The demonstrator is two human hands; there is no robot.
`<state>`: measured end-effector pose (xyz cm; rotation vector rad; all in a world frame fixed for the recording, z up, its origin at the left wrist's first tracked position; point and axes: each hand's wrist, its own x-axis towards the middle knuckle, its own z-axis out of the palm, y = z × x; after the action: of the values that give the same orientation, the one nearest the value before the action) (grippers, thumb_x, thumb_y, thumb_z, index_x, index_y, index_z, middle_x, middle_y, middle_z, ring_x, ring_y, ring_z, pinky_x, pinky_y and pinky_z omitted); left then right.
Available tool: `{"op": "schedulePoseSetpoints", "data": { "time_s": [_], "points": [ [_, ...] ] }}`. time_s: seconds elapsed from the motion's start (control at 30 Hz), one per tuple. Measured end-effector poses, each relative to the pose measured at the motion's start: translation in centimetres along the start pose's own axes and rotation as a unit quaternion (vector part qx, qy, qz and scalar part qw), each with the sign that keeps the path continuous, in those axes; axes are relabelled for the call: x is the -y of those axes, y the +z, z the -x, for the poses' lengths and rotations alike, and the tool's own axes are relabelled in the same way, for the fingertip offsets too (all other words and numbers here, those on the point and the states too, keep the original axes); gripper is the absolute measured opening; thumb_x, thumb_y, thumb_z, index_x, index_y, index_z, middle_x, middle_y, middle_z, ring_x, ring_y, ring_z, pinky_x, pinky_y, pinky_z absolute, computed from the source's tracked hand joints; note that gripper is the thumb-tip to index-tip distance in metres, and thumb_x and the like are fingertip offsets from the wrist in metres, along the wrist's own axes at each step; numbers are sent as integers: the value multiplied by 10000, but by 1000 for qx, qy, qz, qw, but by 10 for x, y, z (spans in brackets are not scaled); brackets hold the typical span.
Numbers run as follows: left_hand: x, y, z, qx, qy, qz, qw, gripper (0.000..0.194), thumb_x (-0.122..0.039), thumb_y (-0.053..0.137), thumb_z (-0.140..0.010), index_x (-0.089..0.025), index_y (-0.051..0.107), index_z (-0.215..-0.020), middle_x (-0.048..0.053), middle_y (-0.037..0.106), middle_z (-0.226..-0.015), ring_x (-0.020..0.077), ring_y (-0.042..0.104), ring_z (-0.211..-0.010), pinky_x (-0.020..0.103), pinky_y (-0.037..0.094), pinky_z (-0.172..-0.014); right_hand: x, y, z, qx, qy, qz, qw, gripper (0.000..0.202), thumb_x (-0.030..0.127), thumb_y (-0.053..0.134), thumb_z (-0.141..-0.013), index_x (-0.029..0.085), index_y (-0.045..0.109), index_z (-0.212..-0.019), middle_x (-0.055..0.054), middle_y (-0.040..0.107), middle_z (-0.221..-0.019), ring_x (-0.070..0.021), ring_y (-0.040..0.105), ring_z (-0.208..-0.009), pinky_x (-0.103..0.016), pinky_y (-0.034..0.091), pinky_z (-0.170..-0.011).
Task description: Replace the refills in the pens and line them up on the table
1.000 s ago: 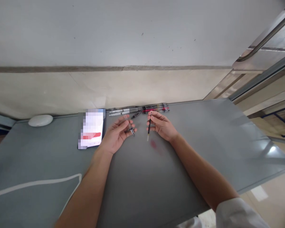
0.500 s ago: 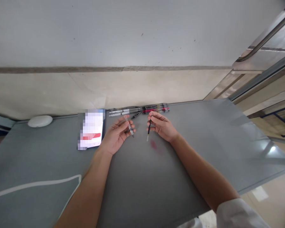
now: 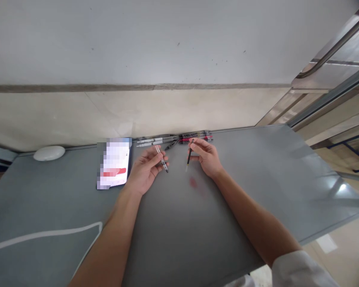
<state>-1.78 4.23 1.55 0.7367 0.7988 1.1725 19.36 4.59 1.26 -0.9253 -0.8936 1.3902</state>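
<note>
My left hand (image 3: 147, 169) is closed on a clear pen barrel (image 3: 161, 158) with a dark lower end, gripped slantwise between thumb and fingers. To its right, my right hand (image 3: 207, 157) pinches a thin black pen refill (image 3: 189, 154) near its top. The refill points down, with a yellowish band and a pale, see-through lower end. The two pieces are apart, both held above the grey table (image 3: 173, 223). Behind the hands lie several pens (image 3: 155, 141), some white or clear, and some red ones (image 3: 194, 138). A black pen piece (image 3: 171, 145) rests slantwise between the hands.
A lit phone or tablet (image 3: 115, 163), partly blurred out, stands left of my left hand. Farther left is a white oval device (image 3: 49, 153). A white cable (image 3: 44, 234) runs across the left front. The wall (image 3: 179, 107) borders the table's back edge.
My right hand has shifted slightly right and up with the refill, whose lower end sits higher now. My left hand keeps its grip on the barrel, almost unmoved.
</note>
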Motion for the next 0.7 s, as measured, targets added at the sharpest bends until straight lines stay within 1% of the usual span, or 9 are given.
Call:
{"op": "schedulePoseSetpoints", "data": {
  "time_s": [0.13,0.27,0.47,0.7],
  "points": [
    [0,3,0,-39,27,-9,999,306,-186,836,-674,-192,693,-945,1,681,-834,138,665,-719,278,602,-630,-1,0,-1,-7,7,28,1000,277,417,769,-682,241,672,-873,-26,642,-1078,-129,623,-735,-325,611,-657],
    [1,6,-1,-61,45,-23,997,326,-192,851,-650,-187,693,-934,1,688,-817,143,670,-704,297,612,-631,-2,0,-1,-8,7,30,1000,276,413,764,-684,238,664,-873,-26,639,-1092,-127,630,-726,-322,615,-634],
    [2,7,-1,-69,47,-27,996,339,-202,855,-639,-182,698,-939,5,694,-810,148,675,-704,294,614,-623,-1,0,-1,-1,12,25,1000,263,399,769,-685,239,659,-863,-23,640,-1073,-128,633,-714,-329,618,-631],
    [1,7,-1,-66,40,-24,997,334,-209,852,-646,-185,698,-941,9,692,-820,146,672,-705,291,616,-625,-1,0,0,1,15,37,999,283,429,766,-681,245,654,-864,-22,648,-1096,-138,635,-739,-342,607,-657]
  ]
}}
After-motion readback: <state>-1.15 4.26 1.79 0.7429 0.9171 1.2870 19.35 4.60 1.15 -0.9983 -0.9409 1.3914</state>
